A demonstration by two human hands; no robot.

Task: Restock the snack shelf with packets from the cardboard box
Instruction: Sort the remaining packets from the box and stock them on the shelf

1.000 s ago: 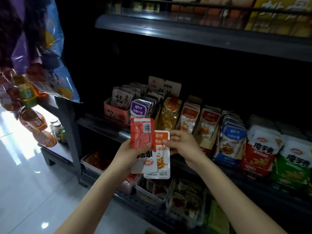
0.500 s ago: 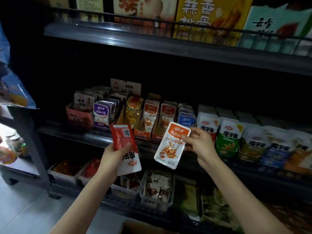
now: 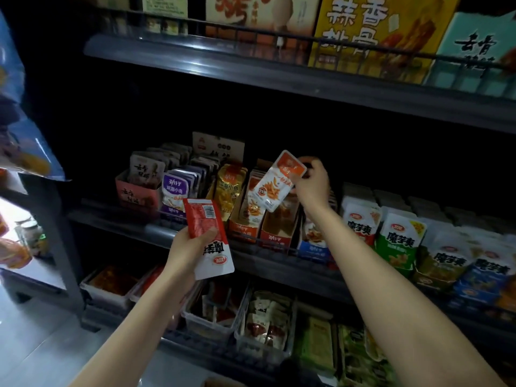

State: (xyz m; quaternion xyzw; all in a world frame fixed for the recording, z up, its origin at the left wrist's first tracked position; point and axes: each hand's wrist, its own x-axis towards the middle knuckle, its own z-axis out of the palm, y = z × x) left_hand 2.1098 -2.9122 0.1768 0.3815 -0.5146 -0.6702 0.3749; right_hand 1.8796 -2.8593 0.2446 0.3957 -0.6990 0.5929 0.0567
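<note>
My right hand [image 3: 312, 183] pinches an orange-and-white snack packet [image 3: 276, 181] by its top edge, tilted, just above the orange display boxes [image 3: 275, 233] on the middle shelf [image 3: 156, 229]. My left hand [image 3: 187, 247] grips a red-and-white packet [image 3: 209, 237] upright, below and in front of that shelf's edge. Rows of standing packets fill the shelf: purple packets [image 3: 174, 191] at left, yellow packets [image 3: 229, 188] beside them. A sliver of the cardboard box [image 3: 220, 383] shows at the bottom edge.
Red, green and blue packets [image 3: 399, 241] line the shelf's right part. The upper shelf [image 3: 251, 68] carries large boxes behind a wire rail. Clear bins [image 3: 212, 317] of snacks sit on the lower shelf. Hanging bags [image 3: 16, 129] and a side rack stand at left.
My right hand has carried the orange packet up and back, from in front of the shelf edge to above the orange boxes. My left hand with the red packet has stayed roughly where it was.
</note>
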